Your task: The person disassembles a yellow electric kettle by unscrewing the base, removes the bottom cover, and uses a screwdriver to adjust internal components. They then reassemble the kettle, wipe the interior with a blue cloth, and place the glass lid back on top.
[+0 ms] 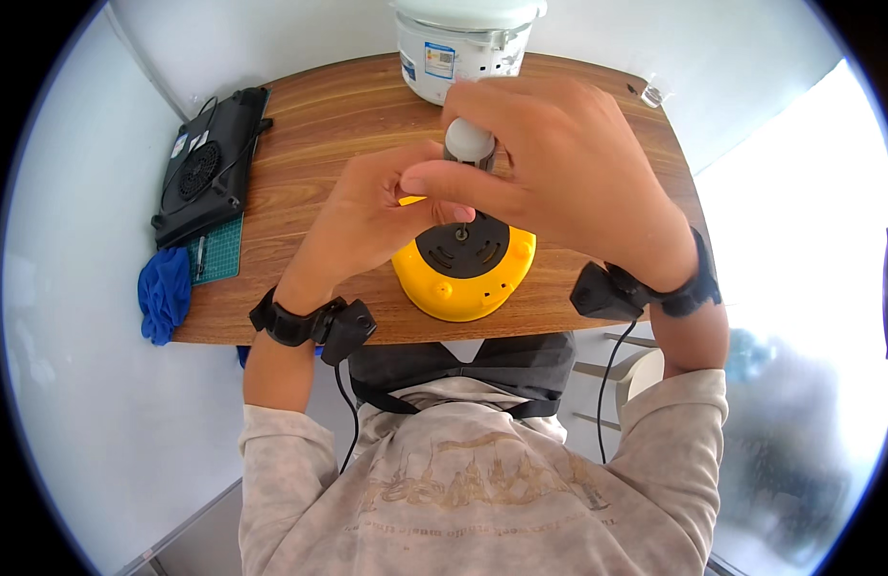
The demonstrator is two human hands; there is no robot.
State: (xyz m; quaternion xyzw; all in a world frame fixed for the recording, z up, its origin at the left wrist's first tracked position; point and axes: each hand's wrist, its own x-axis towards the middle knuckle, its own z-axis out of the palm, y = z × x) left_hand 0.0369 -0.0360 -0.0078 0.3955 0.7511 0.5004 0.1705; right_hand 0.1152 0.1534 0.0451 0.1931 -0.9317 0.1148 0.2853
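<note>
My right hand [569, 163] is wrapped round the grey handle of a screwdriver [470, 142] that stands nearly upright. Below it, the fingers and thumb of my left hand [377, 206] close round the lower part of the screwdriver, partly hidden by my right hand. The screwdriver's tip reaches the middle of a black slotted disc [463, 252] set in a round yellow base [454, 300]. This base lies on the wooden table near its front edge. My hands cover its far side.
A white lidded pot-like appliance [463, 58] stands at the back. On the left are a black device with a round fan [199, 168], a green cutting mat [218, 254] with a pen, and a blue cloth [164, 293]. A clear object [652, 93] sits at the far right corner.
</note>
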